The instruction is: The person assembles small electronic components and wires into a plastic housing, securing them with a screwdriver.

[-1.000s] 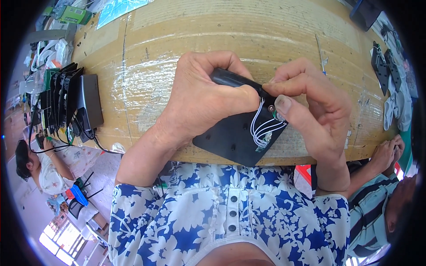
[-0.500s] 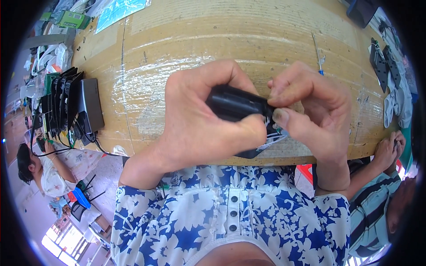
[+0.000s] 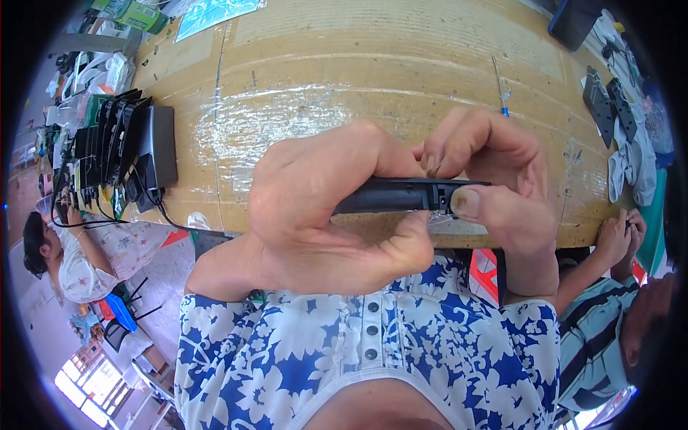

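Observation:
My left hand point(image 3: 308, 215) is wrapped round a long black plastic housing point(image 3: 390, 197), held level just above the table's near edge. At its right end the housing has a small open section with fine detail inside, too small to make out. My right hand point(image 3: 512, 179) grips that end, its thumb along the near side and its curled fingers behind. A little clear or pale material shows below the housing between the two thumbs. My palm and fingers hide the left end.
A screwdriver point(image 3: 504, 107) with a blue handle lies beyond my right hand. Left on the table stand upright black panels point(image 3: 107, 143), cables and a grey box point(image 3: 165, 147). Black parts point(image 3: 598, 107) and white bags lie at the right. Co-workers point(image 3: 623, 240) sit on both sides.
The housing has turned from a tilted pose to level, and its open end now faces up. White wires and a green part seen there before are now out of sight. Both hands remain on it.

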`<state>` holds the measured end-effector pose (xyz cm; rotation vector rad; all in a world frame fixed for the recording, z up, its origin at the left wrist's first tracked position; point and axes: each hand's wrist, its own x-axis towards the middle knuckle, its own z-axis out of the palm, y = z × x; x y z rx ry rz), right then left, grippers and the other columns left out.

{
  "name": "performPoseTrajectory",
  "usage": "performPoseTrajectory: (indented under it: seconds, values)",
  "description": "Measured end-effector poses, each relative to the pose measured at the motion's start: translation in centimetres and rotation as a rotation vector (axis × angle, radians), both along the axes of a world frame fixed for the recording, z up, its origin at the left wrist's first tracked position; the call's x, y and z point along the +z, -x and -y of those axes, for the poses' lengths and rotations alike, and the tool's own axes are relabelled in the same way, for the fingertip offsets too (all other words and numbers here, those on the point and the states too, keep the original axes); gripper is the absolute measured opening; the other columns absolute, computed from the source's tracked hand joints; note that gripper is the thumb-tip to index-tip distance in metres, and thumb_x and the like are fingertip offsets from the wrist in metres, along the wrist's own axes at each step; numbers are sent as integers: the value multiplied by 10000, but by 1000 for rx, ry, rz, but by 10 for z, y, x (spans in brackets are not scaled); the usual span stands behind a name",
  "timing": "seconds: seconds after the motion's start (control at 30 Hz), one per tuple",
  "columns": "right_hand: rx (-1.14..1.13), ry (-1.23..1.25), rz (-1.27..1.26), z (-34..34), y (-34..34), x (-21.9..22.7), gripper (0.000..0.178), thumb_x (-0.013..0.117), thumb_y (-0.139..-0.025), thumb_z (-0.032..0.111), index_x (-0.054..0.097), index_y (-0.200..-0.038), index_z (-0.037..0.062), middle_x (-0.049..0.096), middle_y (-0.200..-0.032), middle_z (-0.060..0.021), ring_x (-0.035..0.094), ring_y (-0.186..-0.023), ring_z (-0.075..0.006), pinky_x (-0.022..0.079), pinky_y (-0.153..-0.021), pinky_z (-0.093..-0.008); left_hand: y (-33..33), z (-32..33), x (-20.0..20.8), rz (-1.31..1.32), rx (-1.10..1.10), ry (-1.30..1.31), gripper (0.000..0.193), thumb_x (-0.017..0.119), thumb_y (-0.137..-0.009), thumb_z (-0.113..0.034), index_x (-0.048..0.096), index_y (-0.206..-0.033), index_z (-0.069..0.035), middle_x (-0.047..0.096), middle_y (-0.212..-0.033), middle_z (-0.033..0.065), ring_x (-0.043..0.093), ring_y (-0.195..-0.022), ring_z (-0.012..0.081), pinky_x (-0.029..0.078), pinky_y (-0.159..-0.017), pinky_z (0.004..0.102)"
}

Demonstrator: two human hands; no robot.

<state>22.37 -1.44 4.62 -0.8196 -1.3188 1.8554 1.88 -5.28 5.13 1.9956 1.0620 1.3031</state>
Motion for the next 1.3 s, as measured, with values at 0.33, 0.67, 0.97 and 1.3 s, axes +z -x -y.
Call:
performPoseTrajectory:
  seconds: [0.33, 0.67, 0.97, 1.3]
  values:
    - [39, -314, 142, 38, -2, 17, 336, 706, -686, 175, 641, -933, -44, 640, -919, -134, 606, -936, -242, 458, -987, -429, 1, 45, 13, 26, 83, 104, 252, 769, -641, -28, 606, -826, 22, 611, -687, 43, 526, -583, 66, 373, -514, 210]
    - [-59, -465, 309, 78, 4, 7, 246, 658, -674, 50, 627, -901, -41, 637, -893, -118, 613, -892, -235, 456, -988, -452, 0, 75, -2, 15, 107, 128, 232, 787, -621, -37, 643, -799, -3, 613, -687, 10, 524, -587, 47, 386, -519, 204]
    - [-14, -471, 291, 79, 4, -3, 249, 674, -657, 63, 630, -871, -57, 636, -855, -119, 616, -869, -237, 468, -980, -454, -3, 79, -8, 46, 143, 177, 179, 728, -596, -6, 597, -713, -39, 555, -589, 64, 562, -470, 177, 452, -464, 285]
    - [-63, -611, 344, 81, 11, -11, 194, 687, -661, -10, 626, -846, -7, 642, -795, -100, 640, -708, -178, 482, -632, -266, 1, 85, -17, 1, 151, 249, 207, 788, -632, -51, 650, -782, -13, 615, -680, 4, 523, -591, 37, 397, -518, 201]
